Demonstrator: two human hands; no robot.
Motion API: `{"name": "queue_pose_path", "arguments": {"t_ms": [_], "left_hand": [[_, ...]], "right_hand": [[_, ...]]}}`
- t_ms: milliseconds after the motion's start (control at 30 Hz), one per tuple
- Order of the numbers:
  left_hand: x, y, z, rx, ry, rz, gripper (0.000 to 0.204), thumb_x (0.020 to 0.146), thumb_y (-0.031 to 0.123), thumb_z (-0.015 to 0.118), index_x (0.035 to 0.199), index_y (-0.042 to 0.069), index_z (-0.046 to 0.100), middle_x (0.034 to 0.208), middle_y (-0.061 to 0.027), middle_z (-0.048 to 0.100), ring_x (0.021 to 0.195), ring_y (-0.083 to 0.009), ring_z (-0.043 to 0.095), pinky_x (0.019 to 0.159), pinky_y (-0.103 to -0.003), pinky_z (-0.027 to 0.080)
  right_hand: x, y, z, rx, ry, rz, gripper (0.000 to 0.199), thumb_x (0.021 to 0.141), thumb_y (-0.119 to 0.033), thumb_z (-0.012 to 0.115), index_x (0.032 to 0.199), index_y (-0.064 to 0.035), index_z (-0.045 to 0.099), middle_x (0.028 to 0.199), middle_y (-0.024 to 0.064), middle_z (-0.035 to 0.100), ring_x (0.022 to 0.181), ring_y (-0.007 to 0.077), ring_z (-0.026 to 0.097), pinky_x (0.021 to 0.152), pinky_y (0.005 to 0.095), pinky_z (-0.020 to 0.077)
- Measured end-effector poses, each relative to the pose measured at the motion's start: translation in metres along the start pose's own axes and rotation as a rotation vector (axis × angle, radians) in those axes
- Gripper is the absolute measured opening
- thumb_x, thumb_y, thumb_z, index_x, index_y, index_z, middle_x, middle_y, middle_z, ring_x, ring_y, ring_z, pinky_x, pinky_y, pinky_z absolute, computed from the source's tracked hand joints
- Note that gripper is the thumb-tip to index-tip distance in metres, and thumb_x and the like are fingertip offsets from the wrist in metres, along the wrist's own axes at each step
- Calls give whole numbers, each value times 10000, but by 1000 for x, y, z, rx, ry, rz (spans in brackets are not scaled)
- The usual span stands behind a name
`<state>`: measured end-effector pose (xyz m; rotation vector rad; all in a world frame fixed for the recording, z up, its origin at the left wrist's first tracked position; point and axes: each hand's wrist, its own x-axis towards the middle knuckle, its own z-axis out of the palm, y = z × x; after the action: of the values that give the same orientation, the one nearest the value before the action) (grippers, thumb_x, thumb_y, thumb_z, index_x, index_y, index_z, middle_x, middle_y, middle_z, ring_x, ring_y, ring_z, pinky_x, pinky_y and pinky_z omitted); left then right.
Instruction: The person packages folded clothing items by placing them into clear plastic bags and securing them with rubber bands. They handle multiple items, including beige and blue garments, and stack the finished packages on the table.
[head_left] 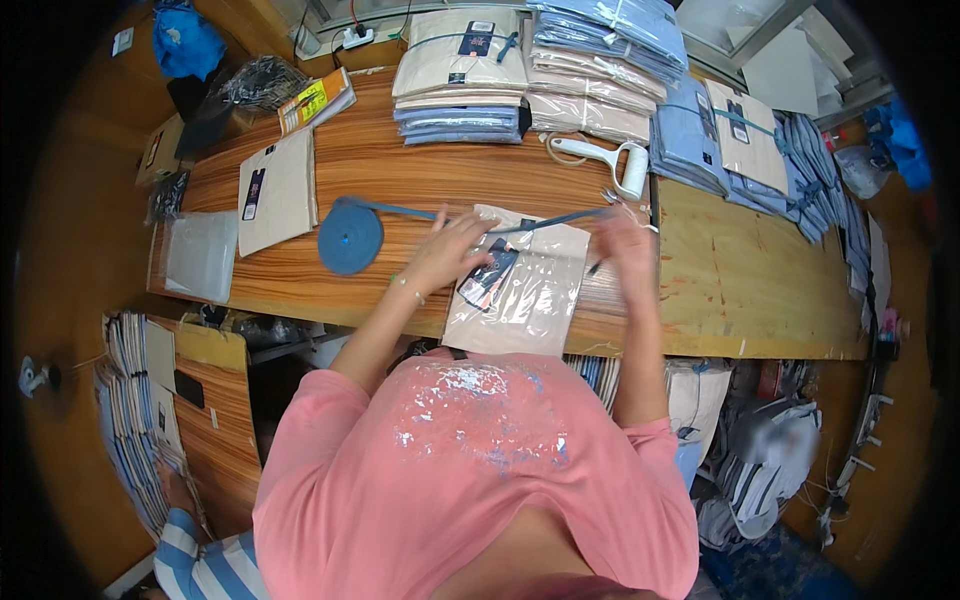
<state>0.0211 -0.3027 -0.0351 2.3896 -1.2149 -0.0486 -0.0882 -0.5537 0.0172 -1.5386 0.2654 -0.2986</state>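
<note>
A flat beige garment pack in clear plastic (530, 290) lies on the wooden table's front edge. A blue strap (555, 220) runs across its far end from a blue roll (350, 240) on the left. My left hand (450, 250) rests on the strap and the pack's left corner. My right hand (625, 245) grips the strap's right end, blurred, with small scissors or a clip sticking out above the fingers.
Stacks of bagged beige and blue shirts (465, 70) fill the table's far side and right end (745, 135). A white handled tool (610, 155) lies behind the pack. One more beige pack (275, 190) sits left. Another person's striped sleeve (195, 555) shows bottom left.
</note>
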Motion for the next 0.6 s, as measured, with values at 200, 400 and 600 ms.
{"name": "queue_pose_path", "arguments": {"t_ms": [200,400,600], "left_hand": [[13,-84,-17,-1122,-26,-561,223,855,323,578,891,104,604,767,34,598,553,-28,435,477,-177,330],[77,-136,48,-171,130,-477,244,838,296,569,820,53,580,726,-80,618,681,-241,580,597,-350,433],[9,-122,9,173,-631,-389,112,775,213,578,796,111,619,815,-143,639,823,-323,597,666,-412,458]], "right_hand": [[33,15,-113,-179,161,161,56,872,-103,498,868,-68,541,671,-18,511,560,34,398,484,183,322],[48,134,-74,-1083,330,244,134,778,-217,610,824,-97,573,720,118,613,697,287,608,609,389,469],[-31,141,-106,-914,-420,577,38,700,-90,627,720,-70,652,714,97,641,654,231,609,627,336,469]]}}
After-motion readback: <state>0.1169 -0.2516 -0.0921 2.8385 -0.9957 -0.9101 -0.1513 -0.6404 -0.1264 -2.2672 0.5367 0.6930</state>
